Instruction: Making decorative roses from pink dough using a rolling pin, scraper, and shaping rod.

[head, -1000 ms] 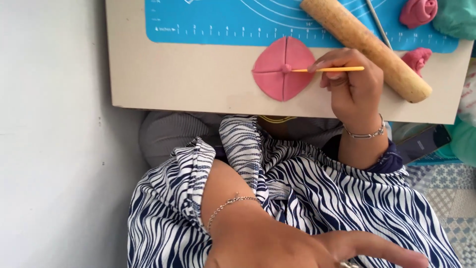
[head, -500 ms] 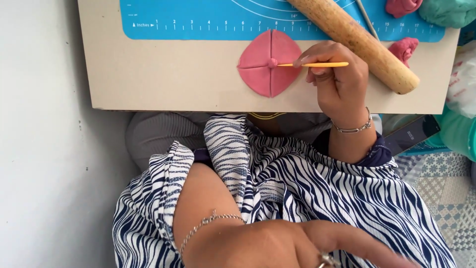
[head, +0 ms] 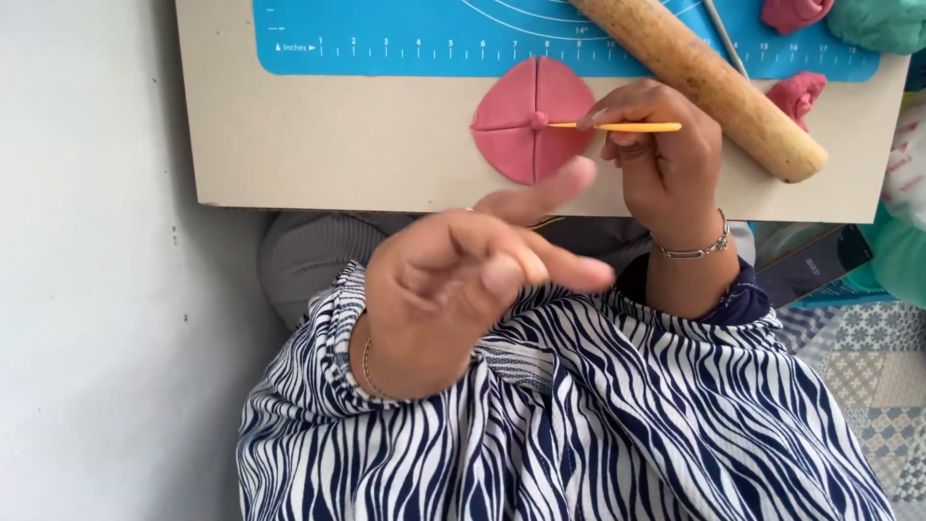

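Head view, looking down over a lap in a navy-and-white striped blouse: the right hand rests on a beige board, fingers pinched together around a thin yellow stick. That stick lies nearly level, and its far end touches the small knob at the middle of a flat pink clay disc. The disc sits on the board, with its upper edge just over the lower edge of a blue measuring mat, and grooves split it into four wedges. A silver bracelet circles the right wrist.

The left hand hangs in the air above the lap, nearer the camera, holding nothing. Its fingers are loosely curled and parted, with one fingertip pointing up toward the disc without touching it; it is slightly blurred.

Just beside the right hand, a wooden rolling pin lies slantwise across mat and board. Behind it sit two pink clay lumps, and teal clay shows at the top corner. A pale grey wall fills the left side.
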